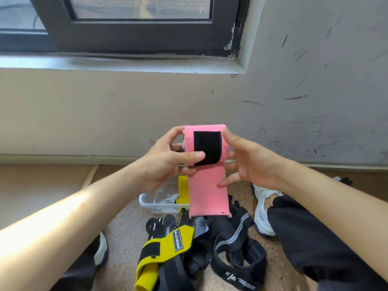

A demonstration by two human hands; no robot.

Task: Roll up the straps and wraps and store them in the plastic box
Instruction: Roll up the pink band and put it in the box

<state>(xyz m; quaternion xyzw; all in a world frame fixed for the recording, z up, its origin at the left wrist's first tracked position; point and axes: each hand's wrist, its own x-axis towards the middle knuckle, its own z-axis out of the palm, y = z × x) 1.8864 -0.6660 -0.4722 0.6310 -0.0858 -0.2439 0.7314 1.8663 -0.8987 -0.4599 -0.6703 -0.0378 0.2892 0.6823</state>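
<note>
Forearms raised, left hand (165, 162) gripping the part-rolled pink wrap (206, 185), thumb on its black patch (210, 143), right hand (252, 162) pinching the roll's other end, lower fingers (228, 182) spread, tail hanging over the plastic box (147, 201).

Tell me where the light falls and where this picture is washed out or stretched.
Head view: daylight seems to come from the window above. Head view: the left forearm is washed out pale toward the lower left corner. Head view: the wide lens stretches both forearms toward the corners. Head view: the pink wrap at centre is sharp.
</note>
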